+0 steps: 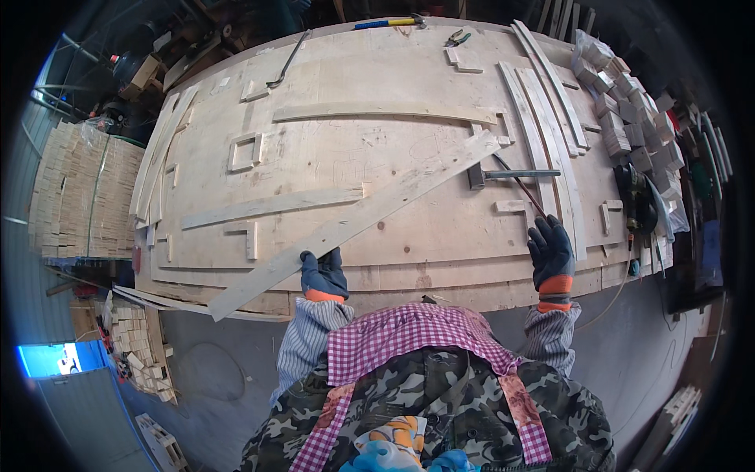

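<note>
A long pale wooden board (pixel 377 206) lies slantwise across the worktable, its near end jutting past the front edge at left. My left hand (pixel 323 275), in a dark glove with an orange cuff, grips this board's lower edge. At right, my right hand (pixel 552 253), gloved alike, has its fingers closed at the near end of a thin dark metal rod (pixel 525 191). The rod's far end reaches toward the board's upper end. A hammer (pixel 515 174) lies across the rod's line, its head beside the board.
On the plywood worktable (pixel 425 275) lie other strips (pixel 385 112), small L-shaped wood pieces (pixel 250 236) and a square frame (pixel 245 152). A pry bar (pixel 289 60), a blue-yellow hammer (pixel 389 24) and pliers (pixel 458 38) are farther back. Stacked wood blocks (pixel 629 118) and a power tool (pixel 627 185) sit at right.
</note>
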Demonstrator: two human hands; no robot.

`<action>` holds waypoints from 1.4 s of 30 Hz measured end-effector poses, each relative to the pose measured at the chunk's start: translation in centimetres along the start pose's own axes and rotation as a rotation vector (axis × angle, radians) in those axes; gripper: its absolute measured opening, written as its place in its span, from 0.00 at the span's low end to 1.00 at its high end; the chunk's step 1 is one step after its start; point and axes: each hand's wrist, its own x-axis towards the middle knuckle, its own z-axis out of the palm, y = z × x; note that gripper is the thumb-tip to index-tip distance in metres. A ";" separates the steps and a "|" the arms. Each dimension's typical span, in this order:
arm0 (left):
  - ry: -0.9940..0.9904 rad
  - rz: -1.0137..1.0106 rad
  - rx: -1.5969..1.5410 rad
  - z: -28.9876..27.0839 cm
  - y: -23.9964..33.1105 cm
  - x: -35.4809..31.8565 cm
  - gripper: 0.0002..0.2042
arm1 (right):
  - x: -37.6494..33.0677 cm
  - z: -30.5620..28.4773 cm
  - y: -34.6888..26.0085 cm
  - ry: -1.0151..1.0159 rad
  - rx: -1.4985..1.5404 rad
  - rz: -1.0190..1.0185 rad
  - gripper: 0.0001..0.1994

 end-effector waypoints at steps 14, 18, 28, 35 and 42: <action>0.202 0.008 -0.074 -4.5 -1.1 0.7 0.14 | -0.8 1.2 2.3 -0.109 -0.075 0.165 0.19; 0.234 -0.150 -0.232 -6.4 -2.2 2.4 0.19 | -0.5 1.6 2.6 -0.127 -0.084 0.187 0.19; 0.297 -0.566 -0.070 -7.3 -9.1 3.7 0.18 | -0.1 3.2 3.2 -0.111 -0.191 0.237 0.19; -0.482 -0.742 0.711 -4.9 -8.1 4.4 0.13 | 0.8 5.1 3.5 -0.095 -0.207 0.291 0.19; -0.176 0.172 2.155 -2.1 -3.5 4.2 0.36 | 1.4 8.0 3.8 -0.133 -0.268 0.345 0.18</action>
